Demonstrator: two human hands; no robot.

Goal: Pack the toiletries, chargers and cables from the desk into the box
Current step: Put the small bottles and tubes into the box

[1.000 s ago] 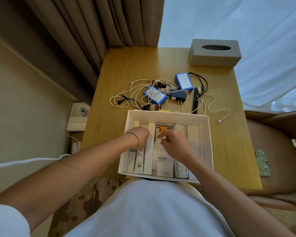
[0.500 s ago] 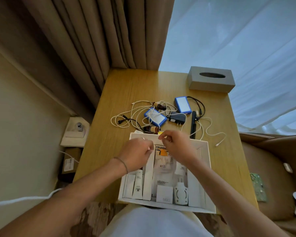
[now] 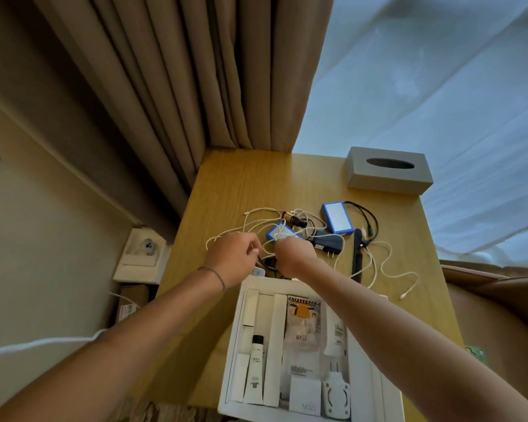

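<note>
Both hands having left the box (image 3: 237,336), the left hand (image 3: 232,259) and right hand (image 3: 293,255) are now closing curled fingers on the tangled white cables (image 3: 256,229) on the counter (image 3: 226,190), though the exact grip is hidden.

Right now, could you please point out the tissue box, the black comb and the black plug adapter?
tissue box (image 3: 387,177): head view, front wall.
black comb (image 3: 357,254): head view, mid-spine.
black plug adapter (image 3: 329,242): head view, body top.

Two bare forearms, no sleeves visible. Thin dark band around the left wrist (image 3: 215,277), just behind the left hand (image 3: 233,257). No ring or watch visible on the right hand (image 3: 293,258). Fingers mostly hidden behind the knuckles.
</note>
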